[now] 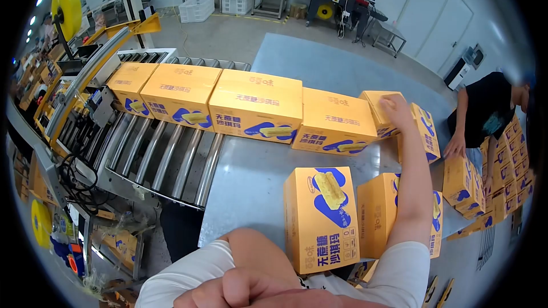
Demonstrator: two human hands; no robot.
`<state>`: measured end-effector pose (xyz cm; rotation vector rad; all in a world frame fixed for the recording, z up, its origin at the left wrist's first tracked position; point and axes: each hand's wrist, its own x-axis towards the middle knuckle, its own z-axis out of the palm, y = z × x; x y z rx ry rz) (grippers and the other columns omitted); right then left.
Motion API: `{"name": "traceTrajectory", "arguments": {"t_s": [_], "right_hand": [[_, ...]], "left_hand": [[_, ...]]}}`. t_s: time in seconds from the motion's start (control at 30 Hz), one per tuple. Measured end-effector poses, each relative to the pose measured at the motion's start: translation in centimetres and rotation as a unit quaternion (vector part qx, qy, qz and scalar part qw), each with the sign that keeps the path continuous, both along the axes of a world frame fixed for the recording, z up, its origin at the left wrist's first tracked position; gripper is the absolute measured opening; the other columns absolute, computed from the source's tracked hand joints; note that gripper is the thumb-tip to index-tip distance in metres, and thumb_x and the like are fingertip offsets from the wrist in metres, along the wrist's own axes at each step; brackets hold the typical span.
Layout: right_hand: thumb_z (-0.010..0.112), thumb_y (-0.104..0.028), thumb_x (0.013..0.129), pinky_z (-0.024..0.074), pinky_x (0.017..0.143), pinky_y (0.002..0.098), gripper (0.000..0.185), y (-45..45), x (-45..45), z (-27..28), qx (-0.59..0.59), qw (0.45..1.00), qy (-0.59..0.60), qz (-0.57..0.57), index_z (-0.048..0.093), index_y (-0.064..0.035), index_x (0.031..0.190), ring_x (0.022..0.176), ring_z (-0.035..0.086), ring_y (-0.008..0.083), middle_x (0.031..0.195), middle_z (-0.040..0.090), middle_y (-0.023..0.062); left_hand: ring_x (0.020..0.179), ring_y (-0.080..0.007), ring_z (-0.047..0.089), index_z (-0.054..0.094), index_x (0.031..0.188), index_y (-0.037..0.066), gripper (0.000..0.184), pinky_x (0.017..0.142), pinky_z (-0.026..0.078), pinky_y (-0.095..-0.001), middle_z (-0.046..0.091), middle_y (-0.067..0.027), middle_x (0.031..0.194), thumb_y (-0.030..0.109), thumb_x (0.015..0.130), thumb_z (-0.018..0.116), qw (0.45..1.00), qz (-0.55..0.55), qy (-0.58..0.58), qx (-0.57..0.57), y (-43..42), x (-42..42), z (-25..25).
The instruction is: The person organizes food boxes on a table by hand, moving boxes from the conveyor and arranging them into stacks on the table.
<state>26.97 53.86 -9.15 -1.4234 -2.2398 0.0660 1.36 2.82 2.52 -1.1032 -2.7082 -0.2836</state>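
My right hand (395, 113) reaches across the table, its fingers curled against a yellow carton (374, 101) at the right end of a row. No object shows in that fist. Close to my body at the bottom edge, my left hand (220, 292) is bent in with curled fingers; its palm is hidden. A carton with a blue print and a snack-bar picture (321, 217) stands upright in front of me. Beside it, a second carton (374, 214) is partly covered by my right forearm. Another carton (426, 131) sits just beyond my right hand.
Several closed cartons (254, 102) line up from the roller conveyor (165, 154) onto the metal table (251, 165). A tape machine frame (94, 88) spans the conveyor at left. At right, a co-worker (482, 108) has a hand near a carton (463, 185), with stacked cartons (508, 171) behind.
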Motion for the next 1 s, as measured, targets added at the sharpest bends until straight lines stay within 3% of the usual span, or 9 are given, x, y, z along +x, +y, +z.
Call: {"name": "traceTrajectory", "arguments": {"t_s": [0.13, 0.23, 0.33, 0.47, 0.53, 0.63, 0.73, 0.83, 1.0], "right_hand": [[0.064, -0.053, 0.097, 0.039, 0.116, 0.0458, 0.058, -1.5, -4.2, -0.3, -0.056, 0.995, -0.054, 0.059, 0.065, -0.0132, 0.138, 0.142, 0.049, 0.032, 0.149, 0.057, 0.0152], [0.059, -0.064, 0.095, 0.0224, 0.124, 0.0574, 0.072, -1.6, -4.8, -1.3, -0.055, 0.989, -0.133, 0.036, 0.053, -0.0195, 0.151, 0.155, 0.03, 0.0292, 0.159, 0.046, 0.0127], [0.055, -0.069, 0.094, 0.0107, 0.124, 0.0643, 0.079, -2.7, -5.6, -0.6, -0.092, 0.988, -0.114, 0.048, 0.045, -0.0227, 0.157, 0.159, 0.018, 0.0268, 0.165, 0.038, 0.0097], [0.054, -0.071, 0.094, 0.0117, 0.124, 0.0634, 0.08, -3.4, -6.8, 0.5, -0.134, 0.976, -0.166, 0.033, 0.044, -0.0235, 0.158, 0.159, 0.018, 0.0277, 0.169, 0.031, 0.0072], [0.054, -0.071, 0.094, 0.0113, 0.124, 0.0645, 0.081, -2.9, -6.5, 0.2, -0.134, 0.975, -0.173, 0.031, 0.042, -0.0238, 0.158, 0.159, 0.018, 0.0275, 0.17, 0.029, 0.0063], [0.054, -0.072, 0.094, 0.0117, 0.124, 0.0653, 0.081, -2.1, -5.9, -1.3, -0.077, 0.987, -0.141, 0.015, 0.042, -0.0243, 0.159, 0.16, 0.016, 0.0271, 0.17, 0.03, 0.0058], [0.052, -0.073, 0.095, 0.0126, 0.124, 0.064, 0.08, -2.4, -6.1, 0.0, -0.13, 0.98, -0.15, -0.033, 0.043, -0.0247, 0.158, 0.159, 0.019, 0.0274, 0.169, 0.03, 0.0083], [0.048, -0.074, 0.095, 0.0243, 0.122, 0.0597, 0.078, 0.5, -4.2, -1.8, -0.079, 0.993, -0.089, 0.003, 0.051, -0.0209, 0.152, 0.154, 0.03, 0.0281, 0.159, 0.045, 0.0125], [0.05, -0.073, 0.095, 0.0429, 0.107, 0.0505, 0.076, -2.2, -5.5, 1.5, -0.098, 0.976, -0.146, -0.129, 0.065, -0.0114, 0.136, 0.134, 0.053, 0.03, 0.131, 0.068, 0.0141]], "left_hand": [[0.074, -0.0193, 0.051, 0.04, 0.074, 0.021, 0.041, 0.068, 0.038, -0.0388, 0.045, 0.0063, 0.074, 0.055, 0.081, 0.062, 0.999, 0.016, 0.017, -0.037, 0.2, -0.1, 0.8], [0.074, -0.0187, 0.051, 0.04, 0.074, 0.021, 0.039, 0.068, 0.038, -0.0381, 0.044, 0.0065, 0.074, 0.053, 0.081, 0.061, 0.997, 0.027, 0.028, -0.067, 1.0, -0.4, 2.3], [0.073, -0.0181, 0.05, 0.041, 0.074, 0.021, 0.038, 0.068, 0.038, -0.0375, 0.044, 0.0067, 0.074, 0.052, 0.082, 0.061, 0.994, 0.035, 0.039, -0.099, 0.9, -0.5, 2.1], [0.073, -0.0174, 0.05, 0.041, 0.074, 0.021, 0.036, 0.068, 0.038, -0.0366, 0.044, 0.0069, 0.074, 0.05, 0.083, 0.06, 0.987, 0.046, 0.055, -0.141, 1.0, 0.4, 1.6], [0.073, -0.017, 0.05, 0.041, 0.074, 0.021, 0.035, 0.068, 0.037, -0.0362, 0.044, 0.007, 0.074, 0.049, 0.084, 0.06, 0.983, 0.053, 0.064, -0.161, 3.9, 1.6, 4.6], [0.073, -0.0165, 0.049, 0.041, 0.074, 0.021, 0.034, 0.068, 0.037, -0.0356, 0.044, 0.0072, 0.074, 0.048, 0.085, 0.059, 0.977, 0.066, 0.075, -0.189, 2.1, 1.4, 4.0], [0.072, -0.0159, 0.049, 0.042, 0.074, 0.021, 0.033, 0.068, 0.037, -0.0349, 0.043, 0.0074, 0.074, 0.047, 0.085, 0.059, 0.969, 0.077, 0.085, -0.217, -0.3, 0.8, -0.8], [0.072, -0.0153, 0.049, 0.042, 0.074, 0.021, 0.032, 0.068, 0.037, -0.0343, 0.043, 0.0076, 0.074, 0.045, 0.086, 0.059, 0.96, 0.087, 0.096, -0.247, -0.9, 1.2, -2.0], [0.072, -0.0144, 0.048, 0.042, 0.075, 0.022, 0.03, 0.068, 0.037, -0.0332, 0.043, 0.0079, 0.074, 0.043, 0.087, 0.058, 0.944, 0.105, 0.118, -0.291, -0.1, 1.7, -0.8]]}}
